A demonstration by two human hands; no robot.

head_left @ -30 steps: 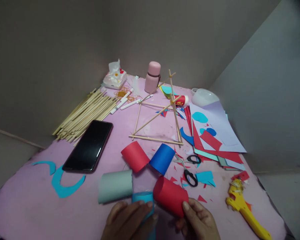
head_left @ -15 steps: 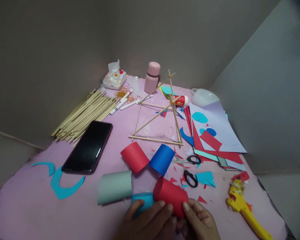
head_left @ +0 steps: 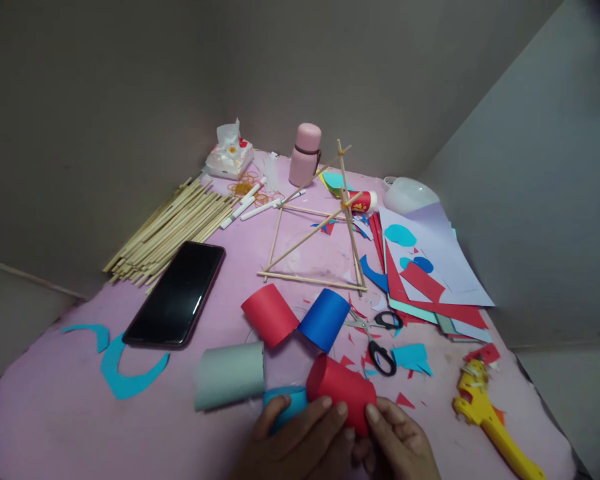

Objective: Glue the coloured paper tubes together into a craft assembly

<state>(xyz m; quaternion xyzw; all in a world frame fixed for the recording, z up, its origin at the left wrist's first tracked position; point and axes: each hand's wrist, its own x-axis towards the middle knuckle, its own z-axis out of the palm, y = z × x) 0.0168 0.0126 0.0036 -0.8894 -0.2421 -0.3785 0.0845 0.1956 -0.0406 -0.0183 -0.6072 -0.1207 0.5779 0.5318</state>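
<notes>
At the front of the table, a red paper tube [head_left: 339, 390] lies on its side between my two hands. My left hand [head_left: 300, 443] curls with its fingertips against the tube's near side, while its thumb rests by a light blue paper tube [head_left: 284, 399] that it partly hides. My right hand [head_left: 403, 437] pinches the red tube's right end between thumb and fingers. Just beyond lie a second red tube [head_left: 269, 315], a dark blue tube [head_left: 325, 320] and a pale grey-green tube [head_left: 230, 375], roughly in a ring. Black-handled scissors [head_left: 383, 359] lie open to the right.
Behind the tubes stands a wooden stick frame [head_left: 313, 280]. A phone [head_left: 176, 293] and a stick pile [head_left: 173, 230] are on the left. Coloured paper sheets [head_left: 460, 267] and a yellow glue gun [head_left: 495, 427] lie right. A pink bottle [head_left: 305, 157] stands at the back, near a tissue pack [head_left: 229, 160].
</notes>
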